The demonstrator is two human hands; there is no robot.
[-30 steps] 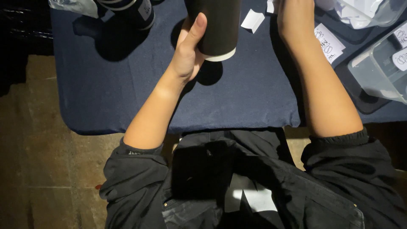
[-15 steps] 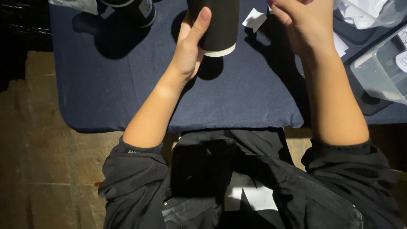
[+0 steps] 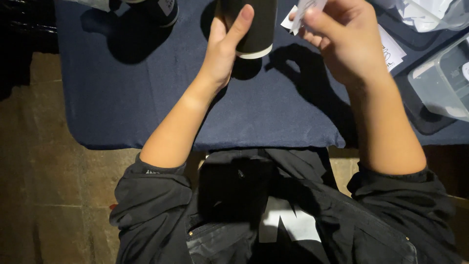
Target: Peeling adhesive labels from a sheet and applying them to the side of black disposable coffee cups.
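We see the left hand (image 3: pixel 222 46) wrapped around a black paper cup (image 3: pixel 254 24), thumb along the near side and the other fingers hidden behind it, holding it above the dark blue table (image 3: pixel 146 98). The cup's white rim (image 3: pixel 254 51) faces toward us, so the cup is tipped or inverted; its far end runs off the top of the frame.

The right hand (image 3: pixel 349 44) is raised just beside the cup, fingers curled together and pinching a small white paper slip (image 3: pixel 305 10) between thumb and fingertips. We cannot tell whether the slip is a sticker or plain paper.

We judge the cup to be light and fairly stiff along its rolled rim but soft in the wall: a hard squeeze at mid-body would dent it. The best hold is the one shown, a loose wrap around the body, close enough to the rim for support. Its matte surface should not be slippery. The slip is thin, limp and easily creased, so a light pinch at one edge suits it, leaving the rest free.

Nearby, another dark cup (image 3: pixel 163 10) lies at the table's far edge, more white slips (image 3: pixel 391 49) lie to the right, and a clear plastic container (image 3: pixel 442 83) sits on a dark lid at the right edge.
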